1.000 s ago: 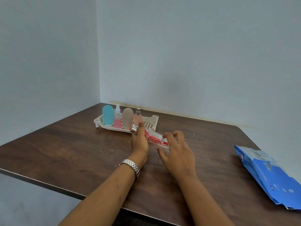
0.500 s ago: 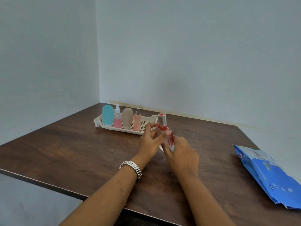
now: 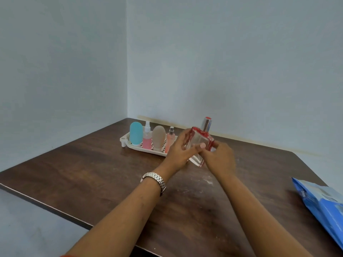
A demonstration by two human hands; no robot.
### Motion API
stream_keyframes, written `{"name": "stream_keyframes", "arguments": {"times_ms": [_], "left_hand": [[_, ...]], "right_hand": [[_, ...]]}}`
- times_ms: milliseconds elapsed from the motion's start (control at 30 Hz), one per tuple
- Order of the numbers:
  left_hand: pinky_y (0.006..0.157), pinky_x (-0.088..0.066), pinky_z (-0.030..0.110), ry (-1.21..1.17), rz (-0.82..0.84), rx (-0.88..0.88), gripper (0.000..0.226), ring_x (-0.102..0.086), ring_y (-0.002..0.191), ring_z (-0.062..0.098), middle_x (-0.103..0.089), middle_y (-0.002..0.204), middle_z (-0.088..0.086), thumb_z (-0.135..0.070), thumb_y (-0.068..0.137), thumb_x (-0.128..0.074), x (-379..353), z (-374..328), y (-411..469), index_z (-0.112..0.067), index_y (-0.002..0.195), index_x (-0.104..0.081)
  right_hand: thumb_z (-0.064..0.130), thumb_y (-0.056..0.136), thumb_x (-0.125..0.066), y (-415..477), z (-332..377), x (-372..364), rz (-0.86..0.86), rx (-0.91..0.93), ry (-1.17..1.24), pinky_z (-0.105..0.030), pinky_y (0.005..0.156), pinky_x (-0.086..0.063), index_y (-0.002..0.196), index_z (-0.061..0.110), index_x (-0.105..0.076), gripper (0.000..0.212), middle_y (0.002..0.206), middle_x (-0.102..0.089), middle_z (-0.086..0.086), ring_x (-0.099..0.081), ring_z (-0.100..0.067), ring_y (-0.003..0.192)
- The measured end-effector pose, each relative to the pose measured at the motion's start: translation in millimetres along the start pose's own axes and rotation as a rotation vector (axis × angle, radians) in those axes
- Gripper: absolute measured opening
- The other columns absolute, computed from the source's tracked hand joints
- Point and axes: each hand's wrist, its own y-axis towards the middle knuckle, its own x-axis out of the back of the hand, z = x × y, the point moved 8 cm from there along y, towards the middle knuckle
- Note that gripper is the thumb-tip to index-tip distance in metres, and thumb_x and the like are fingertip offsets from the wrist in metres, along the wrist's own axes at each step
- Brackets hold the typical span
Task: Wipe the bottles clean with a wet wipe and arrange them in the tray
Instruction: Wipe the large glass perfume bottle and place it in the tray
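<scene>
Your left hand (image 3: 177, 154) and right hand (image 3: 220, 160) both clasp the bottle (image 3: 199, 140), tilted above the desk (image 3: 78, 175), probably to expose its faces for wiping; no wipe is discernible. Beyond, the tray (image 3: 128, 143) keeps four bottles (image 3: 136, 133) upright.

A clear rectangular glass perfume bottle (image 3: 199, 143) with red edges and a silver cap is gripped off the table between the left hand (image 3: 179, 153) and the right hand (image 3: 220, 158), its cap tilted toward 1 o'clock. At its 10 o'clock, a cream perforated plastic tray (image 3: 128, 143) holds four upright bottles in a row: a turquoise rounded bottle (image 3: 136, 133), a clear-capped pink spray bottle (image 3: 147, 140), a beige rounded bottle (image 3: 158, 138) and a slim pink spray bottle (image 3: 170, 139). A blue wipe pack (image 3: 326, 206) lies at 4 o'clock, well apart.
</scene>
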Motion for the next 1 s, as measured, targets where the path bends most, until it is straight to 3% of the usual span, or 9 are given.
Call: {"name": "stream_keyframes", "arguments": {"times_ms": [100, 167, 233, 333, 467, 600, 700, 800, 1000], "left_hand": [[0.088, -0.044, 0.01, -0.043, 0.005, 0.016, 0.047, -0.054, 0.112, -0.009, -0.055, 0.126, -0.013, -0.04, 0.088, -0.063, 9, 2, 16, -0.031, 0.131, -0.045], [0.078, -0.04, -0.001, -0.086, 0.003, 0.029, 0.04, -0.052, 0.101, -0.023, -0.053, 0.124, -0.016, -0.026, 0.099, -0.049, 13, 4, 23, -0.022, 0.139, -0.042], [0.072, -0.036, -0.006, -0.084, -0.029, 0.045, 0.045, -0.047, 0.102, -0.024, -0.046, 0.126, -0.022, -0.027, 0.1, -0.044, 16, 8, 27, -0.025, 0.144, -0.036], [0.074, -0.04, 0.001, -0.107, -0.213, 0.012, 0.044, -0.049, 0.107, -0.015, -0.049, 0.131, -0.014, -0.026, 0.099, -0.048, 33, 18, 30, -0.028, 0.141, -0.04], [0.075, -0.05, 0.017, 0.044, -0.529, -0.061, 0.013, -0.061, 0.092, 0.0, -0.066, 0.104, -0.003, -0.017, 0.096, -0.054, 73, 23, 21, -0.026, 0.104, -0.06], [0.069, -0.048, 0.011, 0.205, -0.635, -0.04, 0.008, -0.058, 0.085, 0.004, -0.061, 0.088, -0.012, -0.017, 0.093, -0.058, 97, 30, 15, -0.024, 0.096, -0.059], [0.072, -0.049, 0.021, 0.299, -0.653, 0.028, 0.006, -0.057, 0.082, 0.008, -0.057, 0.081, -0.013, -0.019, 0.093, -0.059, 104, 38, 14, -0.025, 0.091, -0.057], [0.071, -0.049, 0.022, 0.421, -0.615, 0.02, 0.004, -0.056, 0.079, 0.008, -0.055, 0.078, -0.014, -0.018, 0.092, -0.058, 102, 37, 15, -0.022, 0.091, -0.057], [0.07, -0.052, 0.027, 0.535, -0.548, 0.028, 0.006, -0.058, 0.08, 0.012, -0.06, 0.083, -0.006, -0.018, 0.093, -0.056, 97, 39, 17, -0.017, 0.096, -0.06]], "right_hand": [[0.074, 0.066, -0.054, 20, 4, -14, 0.019, 0.008, 0.047, -0.031, 0.057, -0.048, 0.069, 0.015, -0.066, 0.06, 0.065, -0.064, 0.001, -0.059, -0.015, 0.061], [0.071, 0.067, -0.059, 31, 4, -21, 0.022, -0.005, 0.063, -0.031, 0.055, -0.046, 0.066, 0.016, -0.065, 0.056, 0.062, -0.062, 0.002, -0.057, -0.014, 0.058], [0.065, 0.07, -0.063, 42, 0, -31, 0.041, -0.015, 0.071, -0.029, 0.056, -0.044, 0.065, 0.019, -0.065, 0.046, 0.063, -0.062, 0.004, -0.057, -0.013, 0.059], [0.057, 0.07, -0.065, 60, -5, -41, 0.02, -0.036, 0.084, -0.029, 0.061, -0.047, 0.073, 0.024, -0.065, 0.033, 0.073, -0.065, 0.004, -0.06, -0.012, 0.068], [0.052, 0.073, -0.067, 79, -15, -54, -0.009, -0.127, 0.093, -0.029, 0.064, -0.047, 0.088, 0.02, -0.066, 0.035, 0.084, -0.066, 0.001, -0.061, -0.015, 0.074], [0.052, 0.073, -0.066, 81, -16, -76, 0.029, -0.167, 0.013, -0.025, 0.056, -0.041, 0.074, 0.02, -0.061, 0.032, 0.074, -0.063, 0.001, -0.058, -0.014, 0.064], [0.052, 0.074, -0.064, 75, -13, -91, 0.034, -0.173, -0.039, -0.023, 0.051, -0.035, 0.067, 0.019, -0.059, 0.034, 0.067, -0.059, 0.002, -0.055, -0.014, 0.059], [0.053, 0.075, -0.062, 71, -10, -96, 0.015, -0.173, -0.113, -0.022, 0.049, -0.031, 0.063, 0.019, -0.057, 0.036, 0.063, -0.057, 0.002, -0.053, -0.013, 0.056], [0.052, 0.077, -0.06, 65, -13, -101, -0.007, -0.145, -0.3, -0.025, 0.053, -0.036, 0.073, 0.016, -0.059, 0.036, 0.071, -0.059, -0.002, -0.056, -0.021, 0.065]]}}
